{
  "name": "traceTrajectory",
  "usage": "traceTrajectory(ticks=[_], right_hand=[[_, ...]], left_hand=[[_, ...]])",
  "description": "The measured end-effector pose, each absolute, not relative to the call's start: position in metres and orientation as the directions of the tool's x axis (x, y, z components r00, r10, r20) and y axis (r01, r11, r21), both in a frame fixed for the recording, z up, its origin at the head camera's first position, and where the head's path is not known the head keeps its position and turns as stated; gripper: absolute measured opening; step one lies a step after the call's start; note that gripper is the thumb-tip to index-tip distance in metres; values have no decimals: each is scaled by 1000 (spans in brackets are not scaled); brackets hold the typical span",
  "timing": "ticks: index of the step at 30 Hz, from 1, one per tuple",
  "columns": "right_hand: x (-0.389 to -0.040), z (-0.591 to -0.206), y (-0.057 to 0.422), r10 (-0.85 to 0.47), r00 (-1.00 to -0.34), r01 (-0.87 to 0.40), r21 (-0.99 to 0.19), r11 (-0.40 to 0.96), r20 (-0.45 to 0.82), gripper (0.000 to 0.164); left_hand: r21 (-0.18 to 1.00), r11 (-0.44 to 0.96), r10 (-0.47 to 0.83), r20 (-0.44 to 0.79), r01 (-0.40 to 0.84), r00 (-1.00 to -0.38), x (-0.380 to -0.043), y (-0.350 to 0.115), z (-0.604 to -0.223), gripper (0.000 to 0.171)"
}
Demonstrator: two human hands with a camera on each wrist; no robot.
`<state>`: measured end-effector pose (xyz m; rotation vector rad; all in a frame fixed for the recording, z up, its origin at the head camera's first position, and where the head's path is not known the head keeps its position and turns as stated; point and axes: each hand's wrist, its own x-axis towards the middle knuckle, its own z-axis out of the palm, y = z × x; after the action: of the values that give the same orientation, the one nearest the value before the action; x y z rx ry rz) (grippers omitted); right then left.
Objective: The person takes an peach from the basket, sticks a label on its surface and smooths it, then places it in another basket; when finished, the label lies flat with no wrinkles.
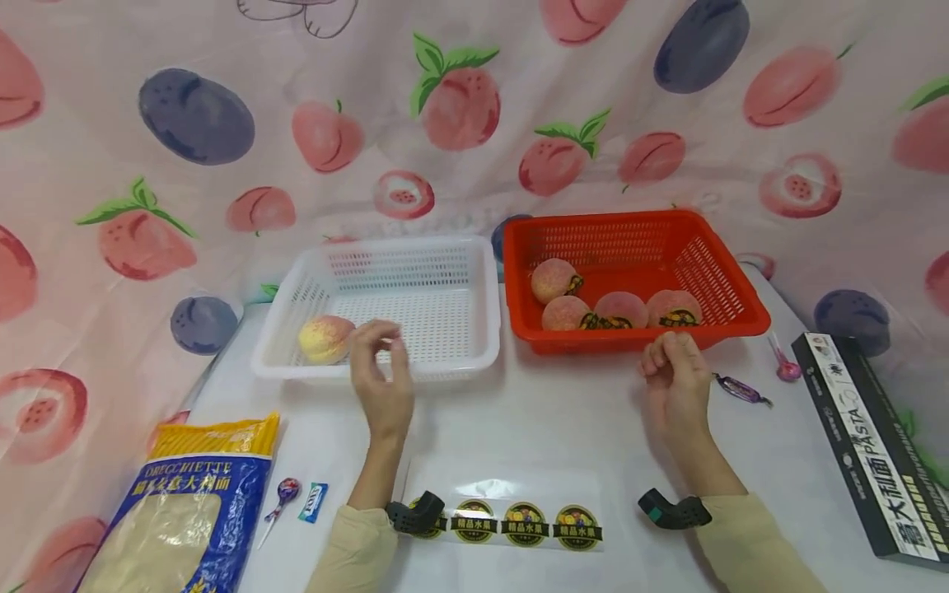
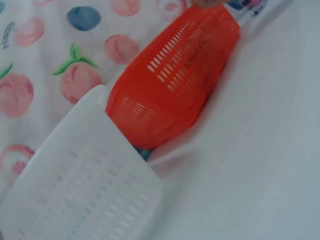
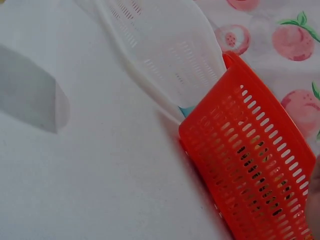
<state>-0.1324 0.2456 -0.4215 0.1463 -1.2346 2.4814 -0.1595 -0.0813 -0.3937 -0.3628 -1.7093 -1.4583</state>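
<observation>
My left hand point(image 1: 381, 383) is over the front rim of the white plastic basket point(image 1: 485, 329), thumb and fingers loosely bent with a gap between them. Just left of its fingertips, one yellow-pink peach point(image 1: 324, 339) lies inside. My right hand point(image 1: 678, 383) is at the front rim of the red plastic basket point(image 1: 623, 339), fingers loosely curled with nothing visible in them. Several peaches point(image 1: 554, 280) with black-and-gold stickers lie in the red basket. Below, a strip of round fruit stickers point(image 1: 525, 524) lies on the table, its left end hidden behind the left wrist camera.
On the left lie a blue-and-yellow orecchiette pasta bag point(image 1: 178, 511), a lollipop point(image 1: 287, 491) and a small blue-wrapped candy point(image 1: 314, 502). To the right are a purple-wrapped candy point(image 1: 741, 389), a pink lollipop point(image 1: 787, 370) and a long black pasta box point(image 1: 867, 445). A fruit-print cloth point(image 1: 460, 189) hangs behind.
</observation>
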Motion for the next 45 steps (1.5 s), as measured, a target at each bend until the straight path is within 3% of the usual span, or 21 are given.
traceTrajectory(ticks=[3,7,10,12,14,18,22,30,36,39,45], right_hand=[[-130,-421,242,170,-905,-422,-769,-479,391,20],[-130,-417,238,45,-847,-492,-749,-443,530,20],[-131,-414,235,-16,-815,-521,-745,-417,580,19],[-131,-412,233,-60,-798,-535,-751,-386,600,19],[-132,-411,231,-102,-791,-540,-767,-347,604,18],[-132,-410,228,-150,-798,-532,-800,-279,583,17],[-131,-407,226,-149,-816,-531,-826,-190,559,15],[-130,-393,207,-267,-812,-536,-844,-13,520,3],[-137,-354,178,-373,-810,-542,-821,178,453,19],[-148,-335,164,-466,-763,-599,-761,250,447,20],[-188,-315,130,-671,-599,-749,-602,277,436,19]], left_hand=[[772,181,-616,572,610,-541,-146,-88,-394,19],[867,-57,-803,255,495,-538,-144,-97,-402,29],[852,-341,-802,-44,398,-595,-149,-100,-409,33],[784,-534,-726,-234,317,-646,-151,-102,-414,32],[692,-674,-626,-349,258,-697,-151,-102,-417,30],[547,-789,-508,-328,278,-796,-149,-104,-421,25],[499,-812,-473,-261,302,-842,-148,-102,-417,26],[652,-689,-587,-244,317,-772,-147,-93,-411,13],[709,-623,-627,-200,331,-753,-144,-90,-410,24],[727,-597,-646,-186,339,-740,-143,-89,-412,25],[754,-571,-661,-188,324,-727,-142,-87,-411,24]])
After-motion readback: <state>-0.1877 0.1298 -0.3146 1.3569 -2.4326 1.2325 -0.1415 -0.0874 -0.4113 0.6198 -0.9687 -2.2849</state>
